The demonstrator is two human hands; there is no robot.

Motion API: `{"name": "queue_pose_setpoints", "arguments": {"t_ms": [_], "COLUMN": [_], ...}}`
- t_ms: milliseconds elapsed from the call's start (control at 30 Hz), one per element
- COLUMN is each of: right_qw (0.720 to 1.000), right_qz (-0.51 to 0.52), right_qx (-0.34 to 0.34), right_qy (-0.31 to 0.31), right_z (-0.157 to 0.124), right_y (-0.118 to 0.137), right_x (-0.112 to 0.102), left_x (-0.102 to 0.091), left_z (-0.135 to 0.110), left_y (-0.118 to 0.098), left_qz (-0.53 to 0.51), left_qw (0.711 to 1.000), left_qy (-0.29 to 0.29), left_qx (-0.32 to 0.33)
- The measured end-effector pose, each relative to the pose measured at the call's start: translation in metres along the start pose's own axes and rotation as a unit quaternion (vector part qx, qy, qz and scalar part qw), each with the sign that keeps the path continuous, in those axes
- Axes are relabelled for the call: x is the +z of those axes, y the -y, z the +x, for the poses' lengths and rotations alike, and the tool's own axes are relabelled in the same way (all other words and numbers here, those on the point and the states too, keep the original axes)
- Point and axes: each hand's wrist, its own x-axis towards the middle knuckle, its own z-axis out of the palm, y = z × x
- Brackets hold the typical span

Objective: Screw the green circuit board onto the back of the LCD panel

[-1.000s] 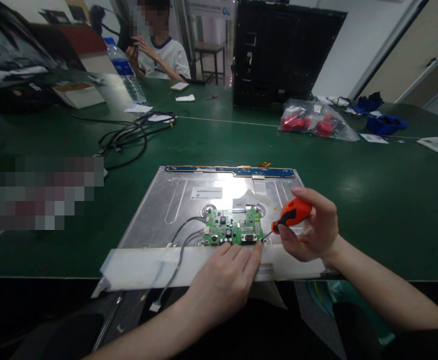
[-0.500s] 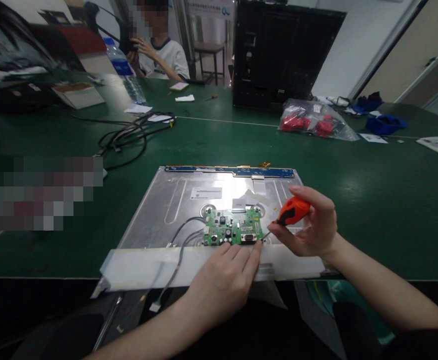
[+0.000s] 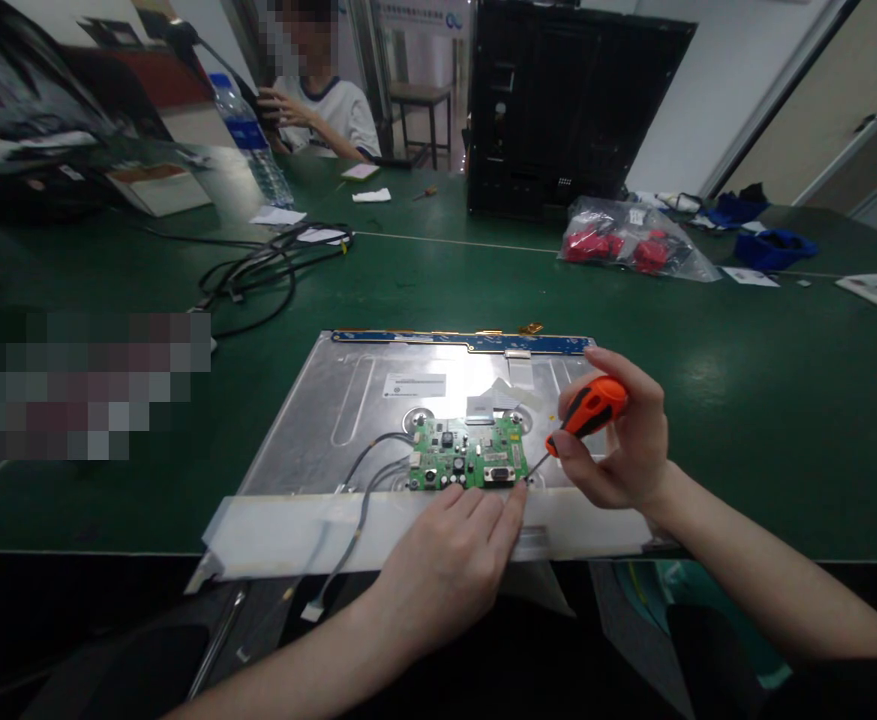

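Observation:
A silver metal panel (image 3: 333, 420) lies on the green table with a small green circuit board (image 3: 468, 462) near its front edge. My right hand (image 3: 625, 440) is closed around an orange and black screwdriver (image 3: 586, 412); its thin tip points down at the board's front right corner. My left hand (image 3: 445, 560) rests on the panel's front edge with fingers together and stretched forward. Its fingertips touch the near side of the board, and it holds nothing. Grey cables (image 3: 367, 470) run from the board's left side over the table edge.
Black cables (image 3: 258, 270) lie at the left back. A clear bag of red parts (image 3: 625, 245) and blue cloths (image 3: 772, 245) sit at the right back. A black cabinet (image 3: 565, 100) stands behind. A water bottle (image 3: 250, 140) and a seated person (image 3: 325, 100) are far left.
My right hand has lifted the screwdriver handle a little and turned it in its fingers. The tip stays at the board's corner. My left hand has not moved.

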Motion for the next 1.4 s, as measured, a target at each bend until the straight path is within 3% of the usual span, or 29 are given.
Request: {"name": "queue_pose_setpoints", "arguments": {"t_ms": [233, 633, 900, 1400], "right_qw": [0.998, 1.0, 0.998, 1.0], "right_qz": [0.01, -0.011, -0.012, -0.013], "right_qx": [0.008, -0.005, -0.04, 0.01], "right_qy": [-0.056, -0.016, -0.038, -0.017], "right_z": [-0.0054, -0.0019, 0.0014, -0.0047], "right_y": [-0.0006, -0.0003, -0.0017, 0.0024], "right_x": [0.0053, 0.0022, 0.0012, -0.0003], "left_x": [0.0005, 0.0008, 0.0006, -0.0009], "left_z": [0.0006, -0.0006, -0.0006, -0.0003], "left_y": [0.0008, 0.0006, 0.0004, 0.0004], "left_qz": [0.0, 0.0, -0.005, -0.002], "left_qw": [1.0, 1.0, 1.0, 1.0], "left_qy": [-0.001, 0.006, 0.001, 0.011], "left_qx": [0.0, -0.001, -0.001, -0.004]}}
